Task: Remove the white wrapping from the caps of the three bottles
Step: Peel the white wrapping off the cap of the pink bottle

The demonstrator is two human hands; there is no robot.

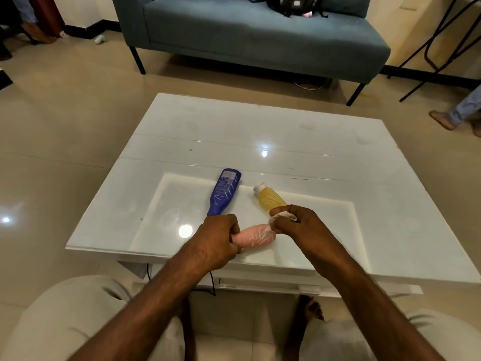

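Gripping pink bottle (256,237) with left hand (218,238) at lower centre of frame, pinching white wrapping (282,216) at its cap end with right hand (294,222). Yanked hard, could tear and leave scraps stuck behind.

A home living room: a blue-grey sofa (250,29) stands beyond the low white glossy bench (260,142) on a polished tile floor (57,121) (probably a backpack (294,3) on the cushions).
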